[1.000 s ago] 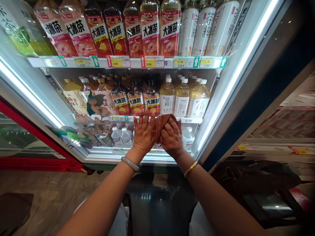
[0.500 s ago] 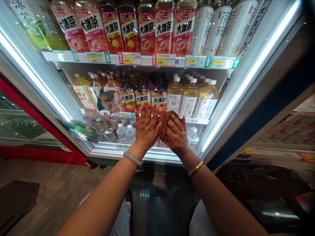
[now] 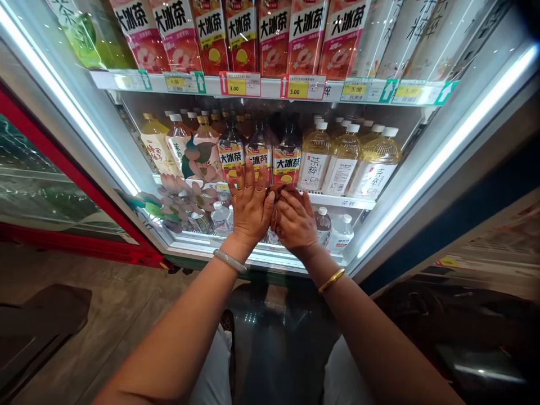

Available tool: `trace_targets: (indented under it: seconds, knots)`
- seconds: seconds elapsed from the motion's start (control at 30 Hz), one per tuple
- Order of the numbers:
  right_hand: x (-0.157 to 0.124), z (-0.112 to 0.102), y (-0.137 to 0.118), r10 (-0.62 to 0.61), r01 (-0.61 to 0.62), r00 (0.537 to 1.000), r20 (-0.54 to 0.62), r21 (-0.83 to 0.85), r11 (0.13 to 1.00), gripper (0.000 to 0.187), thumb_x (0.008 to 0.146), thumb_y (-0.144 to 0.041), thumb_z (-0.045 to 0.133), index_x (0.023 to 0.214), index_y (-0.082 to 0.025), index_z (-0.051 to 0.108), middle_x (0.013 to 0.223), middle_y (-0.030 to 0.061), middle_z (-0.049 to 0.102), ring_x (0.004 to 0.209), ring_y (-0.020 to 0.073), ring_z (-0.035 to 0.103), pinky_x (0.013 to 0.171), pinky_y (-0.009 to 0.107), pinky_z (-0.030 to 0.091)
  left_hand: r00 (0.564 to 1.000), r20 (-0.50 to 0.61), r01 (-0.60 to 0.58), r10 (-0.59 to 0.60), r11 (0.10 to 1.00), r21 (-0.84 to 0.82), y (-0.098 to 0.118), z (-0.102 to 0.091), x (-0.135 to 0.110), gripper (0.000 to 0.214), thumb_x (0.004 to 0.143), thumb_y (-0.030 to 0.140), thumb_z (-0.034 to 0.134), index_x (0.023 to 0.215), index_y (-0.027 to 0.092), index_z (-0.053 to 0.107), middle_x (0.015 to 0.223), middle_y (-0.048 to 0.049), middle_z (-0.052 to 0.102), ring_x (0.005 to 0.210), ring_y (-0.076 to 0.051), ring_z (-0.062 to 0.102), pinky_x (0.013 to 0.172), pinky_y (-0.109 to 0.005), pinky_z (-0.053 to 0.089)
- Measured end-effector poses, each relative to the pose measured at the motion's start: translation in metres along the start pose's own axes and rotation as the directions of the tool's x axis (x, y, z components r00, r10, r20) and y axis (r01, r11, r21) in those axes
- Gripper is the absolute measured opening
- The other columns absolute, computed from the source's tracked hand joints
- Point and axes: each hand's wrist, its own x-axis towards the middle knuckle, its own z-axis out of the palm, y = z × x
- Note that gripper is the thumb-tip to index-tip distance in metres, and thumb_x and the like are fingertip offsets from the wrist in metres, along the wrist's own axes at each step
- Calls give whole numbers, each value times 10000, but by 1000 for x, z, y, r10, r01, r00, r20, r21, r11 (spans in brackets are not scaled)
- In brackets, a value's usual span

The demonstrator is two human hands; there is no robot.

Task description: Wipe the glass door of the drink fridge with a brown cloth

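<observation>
My left hand [image 3: 248, 211] lies with fingers spread against the glass front of a lit drinks fridge, and its thumb side meets a brown cloth [image 3: 277, 194]. Beside it, my right hand [image 3: 294, 222] has its fingers curled over the cloth, pressing it at the glass; most of the cloth is covered by the fingers. Behind the glass, just above my hands, stand dark iced-tea bottles [image 3: 286, 163] with orange labels. A flower decal [image 3: 185, 197] sits on the glass to the left.
Pale tea bottles [image 3: 340, 157] stand on the middle shelf, and red-labelled bottles [image 3: 306, 39] on the upper one. Price tags [image 3: 242, 85] line its edge. A red-framed cooler [image 3: 126, 230] adjoins on the left. A dark glossy object [image 3: 476, 349] is at the lower right.
My right hand has shifted slightly left and covers more of the cloth, which looks more bunched. The view has tilted down and turned slightly. My left hand stays spread on the glass.
</observation>
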Motion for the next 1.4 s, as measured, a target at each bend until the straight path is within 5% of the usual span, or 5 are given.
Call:
trace_targets:
  seconds: [0.23, 0.7, 0.93, 1.2, 1.4]
  knots:
    - [43, -28, 15, 298, -313, 927, -226, -33, 949, 390, 922, -287, 569, 1303, -207, 596, 1175, 106, 709, 1245, 261, 595, 1243, 524, 366, 1000, -27, -6, 6, 1000, -1, -2, -4, 8, 642, 1079, 492, 244, 1677, 338, 67, 1752, 37, -53, 1621, -204, -110, 1323, -516, -104]
    - [51, -33, 27, 352, -378, 908, -229, -80, 923, 303, 963, -326, 517, 1199, -201, 661, 1457, 113, 564, 1458, 335, 457, 1263, 654, 279, 999, 34, 6, -5, 1000, -7, -9, -4, -1, 692, 1070, 569, 144, 1665, 220, 195, 1757, 31, 36, 1627, -199, -74, 1324, -457, -109]
    - [25, 8, -8, 99, -100, 993, 70, 4, 995, 218, 1014, -245, 496, 1114, -293, 684, 1303, -19, 713, 1393, 164, 544, 1341, 476, 205, 1000, 14, 2, -2, 1000, -29, -16, -8, 4, 666, 1071, 563, 162, 1680, 298, 103, 1732, 110, -55, 1614, -163, -111, 1333, -405, -154]
    - [46, -15, 28, 352, -358, 928, -125, -27, 933, 329, 1037, -329, 448, 1278, -216, 643, 1373, 102, 623, 1471, 314, 456, 1267, 687, 230, 1000, 13, -20, 21, 998, -56, -12, -13, 4, 691, 1058, 595, 131, 1680, 295, 108, 1742, 71, -23, 1617, -192, -72, 1344, -458, -100]
    - [20, 3, -1, 131, -131, 991, 16, -2, 991, 253, 1045, -276, 448, 1134, -287, 683, 1298, -36, 701, 1370, 149, 559, 1346, 464, 167, 998, 62, 34, -30, 997, -62, -1, -11, 4, 762, 1045, 641, 102, 1647, 198, 248, 1730, 69, 41, 1602, -216, -73, 1359, -458, -7]
